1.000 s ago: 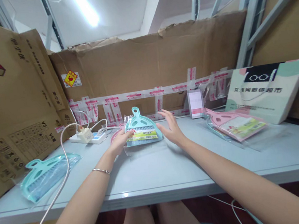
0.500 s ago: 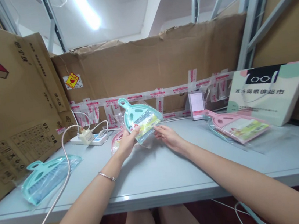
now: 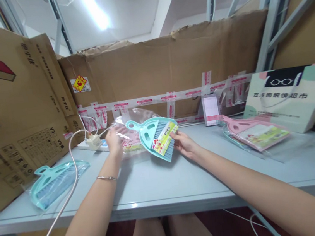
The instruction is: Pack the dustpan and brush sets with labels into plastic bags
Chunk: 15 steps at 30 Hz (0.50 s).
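Note:
A turquoise dustpan (image 3: 147, 132) with a blue-bristled brush and a yellow-green label card is tilted above the table. My right hand (image 3: 187, 144) grips its right edge, thumb over the card. To its left, my left hand (image 3: 114, 140) is closed on a clear plastic bag (image 3: 143, 113), which spreads behind the dustpan's handle. Motion blurs the left fingers somewhat. Behind the bag lies a pink dustpan (image 3: 133, 141), partly covered. Another bagged turquoise dustpan (image 3: 58, 182) rests at the left. At the right, a pink dustpan (image 3: 257, 131) lies on top of a turquoise one.
A white cable (image 3: 72, 186) runs across the table's left side from a power strip (image 3: 102, 145). Large cardboard boxes (image 3: 20, 102) stand at the left and back. A phone-like object (image 3: 211, 110) leans at the back, and a printed white box (image 3: 286, 98) stands right.
My left hand has left the dustpan and moved left with the plastic bag. The dustpan now sits in my right hand, slightly lower and out of the bag.

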{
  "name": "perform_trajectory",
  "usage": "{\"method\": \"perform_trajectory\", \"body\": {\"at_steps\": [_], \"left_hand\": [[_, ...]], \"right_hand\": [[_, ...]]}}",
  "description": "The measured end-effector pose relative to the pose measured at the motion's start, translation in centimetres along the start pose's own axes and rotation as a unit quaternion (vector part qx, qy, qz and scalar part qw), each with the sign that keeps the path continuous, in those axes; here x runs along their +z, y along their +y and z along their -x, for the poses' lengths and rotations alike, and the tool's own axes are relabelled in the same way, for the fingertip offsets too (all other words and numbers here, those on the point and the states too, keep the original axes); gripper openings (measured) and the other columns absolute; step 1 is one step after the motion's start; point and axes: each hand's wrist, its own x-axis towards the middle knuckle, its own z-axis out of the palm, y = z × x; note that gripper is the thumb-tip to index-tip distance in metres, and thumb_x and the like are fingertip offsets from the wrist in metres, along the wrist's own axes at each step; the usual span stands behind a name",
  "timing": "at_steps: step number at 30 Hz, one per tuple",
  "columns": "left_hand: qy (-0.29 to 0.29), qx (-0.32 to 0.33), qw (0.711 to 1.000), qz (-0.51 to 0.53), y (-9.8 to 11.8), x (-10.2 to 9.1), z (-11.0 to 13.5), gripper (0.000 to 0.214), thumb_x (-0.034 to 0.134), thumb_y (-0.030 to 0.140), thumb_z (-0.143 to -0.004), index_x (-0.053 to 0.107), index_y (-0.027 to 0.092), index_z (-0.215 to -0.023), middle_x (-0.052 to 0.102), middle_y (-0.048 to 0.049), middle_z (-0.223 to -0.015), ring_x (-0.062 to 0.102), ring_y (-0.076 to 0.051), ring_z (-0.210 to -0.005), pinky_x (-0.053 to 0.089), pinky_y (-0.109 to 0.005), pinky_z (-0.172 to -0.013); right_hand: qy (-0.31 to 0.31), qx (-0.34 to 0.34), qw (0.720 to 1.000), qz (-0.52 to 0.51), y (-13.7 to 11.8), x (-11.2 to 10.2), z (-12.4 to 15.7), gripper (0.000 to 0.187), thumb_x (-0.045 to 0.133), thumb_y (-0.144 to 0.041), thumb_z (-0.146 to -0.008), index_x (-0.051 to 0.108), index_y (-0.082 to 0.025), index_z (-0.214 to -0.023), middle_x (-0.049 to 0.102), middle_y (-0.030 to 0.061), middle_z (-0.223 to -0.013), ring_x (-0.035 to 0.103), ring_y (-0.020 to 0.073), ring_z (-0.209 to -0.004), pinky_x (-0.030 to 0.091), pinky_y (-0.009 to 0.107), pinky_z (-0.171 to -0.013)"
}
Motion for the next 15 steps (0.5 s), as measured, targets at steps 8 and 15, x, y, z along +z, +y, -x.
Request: {"method": "perform_trajectory", "body": {"at_steps": [8, 15], "left_hand": [[0.303, 0.116, 0.946, -0.014, 6.6, -9.5, -8.1, 0.032, 0.015, 0.021, -0.095, 0.044, 0.019, -0.107, 0.055, -0.0026, -0.087, 0.057, -0.014, -0.078, 0.045, -0.029, -0.062], [0.177, 0.171, 0.964, -0.100, 5.9, -7.9, -6.7, 0.049, 0.042, 0.049, -0.086, 0.029, 0.021, -0.125, 0.043, -0.0118, -0.123, 0.041, -0.027, -0.121, 0.044, -0.046, -0.089]], "right_hand": [[0.013, -0.003, 1.000, 0.017, 0.2, -0.7, -1.1, 0.008, 0.054, -0.013, -0.082, 0.060, -0.017, -0.077, 0.069, 0.0025, -0.065, 0.066, 0.0159, -0.059, 0.055, 0.029, -0.060], [0.058, -0.021, 0.998, 0.001, -0.1, -0.6, -1.0, 0.009, 0.056, -0.012, -0.081, 0.058, -0.017, -0.073, 0.067, 0.0014, -0.060, 0.063, 0.0147, -0.052, 0.055, 0.028, -0.057]]}}
